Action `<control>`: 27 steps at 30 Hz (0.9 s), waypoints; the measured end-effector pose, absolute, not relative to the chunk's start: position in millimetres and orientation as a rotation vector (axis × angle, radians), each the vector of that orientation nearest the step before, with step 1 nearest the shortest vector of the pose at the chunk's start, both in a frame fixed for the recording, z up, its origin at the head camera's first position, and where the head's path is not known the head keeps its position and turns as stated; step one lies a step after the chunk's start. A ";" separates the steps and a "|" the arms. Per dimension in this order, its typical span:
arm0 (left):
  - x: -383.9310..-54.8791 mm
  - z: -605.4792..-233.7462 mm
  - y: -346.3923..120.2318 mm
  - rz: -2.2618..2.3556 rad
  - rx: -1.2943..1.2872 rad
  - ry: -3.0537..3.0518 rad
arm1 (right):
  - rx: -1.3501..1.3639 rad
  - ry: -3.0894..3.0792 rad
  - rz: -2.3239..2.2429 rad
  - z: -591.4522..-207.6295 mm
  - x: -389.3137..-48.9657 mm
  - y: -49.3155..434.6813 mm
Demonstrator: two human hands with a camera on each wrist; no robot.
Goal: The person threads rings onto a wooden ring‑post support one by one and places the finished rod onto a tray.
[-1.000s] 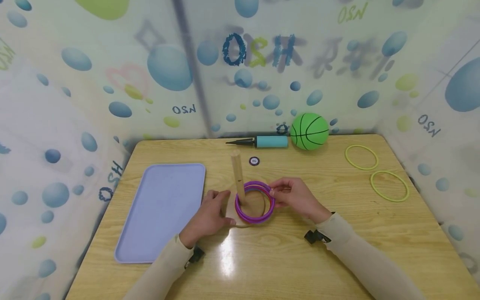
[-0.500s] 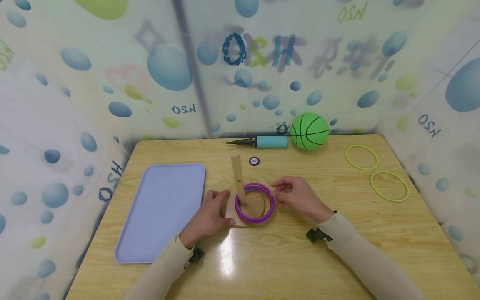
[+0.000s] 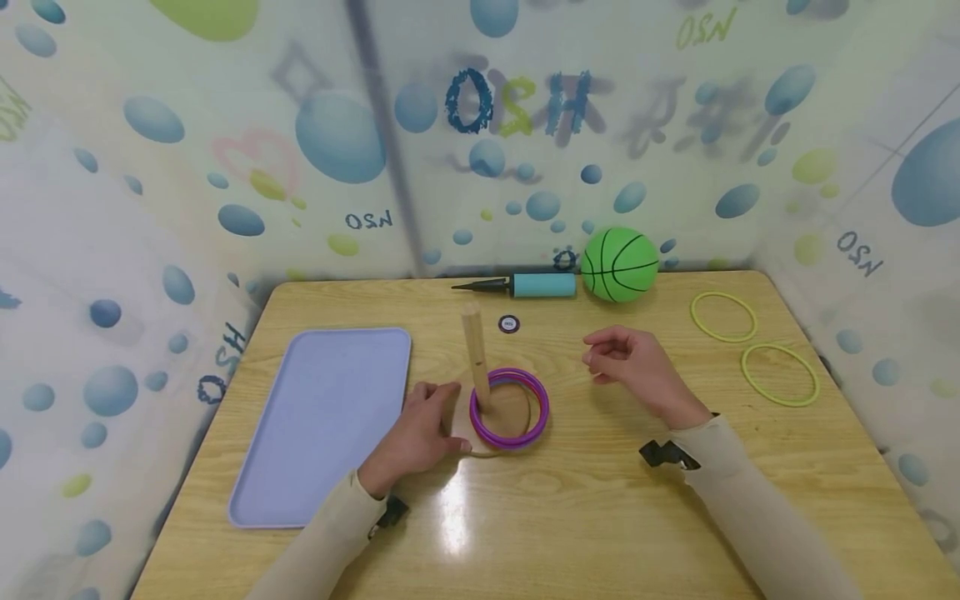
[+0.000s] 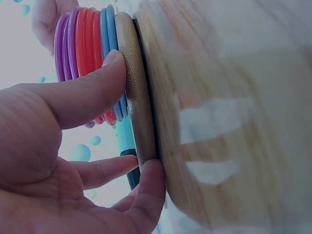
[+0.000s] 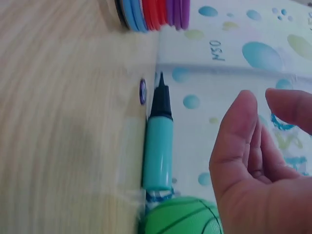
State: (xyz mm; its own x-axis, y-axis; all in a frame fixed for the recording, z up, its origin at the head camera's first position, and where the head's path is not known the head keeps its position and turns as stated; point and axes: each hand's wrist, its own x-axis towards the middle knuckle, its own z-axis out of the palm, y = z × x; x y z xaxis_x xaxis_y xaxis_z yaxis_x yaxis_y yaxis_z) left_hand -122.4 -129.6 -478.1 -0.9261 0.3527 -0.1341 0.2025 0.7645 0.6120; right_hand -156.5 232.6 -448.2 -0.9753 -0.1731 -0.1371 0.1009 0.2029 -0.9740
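A wooden peg [image 3: 476,358] stands upright on a round wooden base [image 4: 138,92] in the middle of the table. Around it lies a stack of plastic rings [image 3: 545,410]; the left wrist view shows purple on top, red between and blue lowest. My left hand [image 3: 422,429] holds the base at its left edge, the thumb over the top and fingertips at the rim. To the right of the stack, apart from it, my right hand [image 3: 637,367] hovers over the table with fingers loosely bent and nothing between thumb and forefinger.
A lavender tray [image 3: 330,417] lies at the left. Along the back edge are a turquoise hand pump [image 3: 543,285] and a green ball [image 3: 619,265]. A small round chip [image 3: 509,323] sits behind the peg. Two yellow rings [image 3: 744,372] lie far right.
My right hand has let go of the top purple ring, which settled onto the stack, and moved away to the right. My left hand has stayed at the base.
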 end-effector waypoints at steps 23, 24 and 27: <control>-122.2 -479.6 -131.5 0.912 0.400 2.710 | 0.061 2.590 -1.958 -448.8 -185.3 382.0; -122.3 -479.8 -131.7 0.915 0.399 2.710 | 0.060 2.594 -1.953 -450.8 -187.5 389.1; -122.5 -481.4 -131.7 0.923 0.388 2.705 | 0.062 2.638 -1.890 -457.3 -193.6 409.4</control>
State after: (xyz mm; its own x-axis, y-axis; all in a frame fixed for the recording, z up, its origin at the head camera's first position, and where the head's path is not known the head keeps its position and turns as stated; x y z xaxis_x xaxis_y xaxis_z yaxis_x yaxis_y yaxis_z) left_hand -122.5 -131.7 -481.4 -0.9315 0.3294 -0.1542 0.1665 0.7631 0.6245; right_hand -193.6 409.4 -457.3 -0.9938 0.0916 0.0628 -0.0300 0.3231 -0.9459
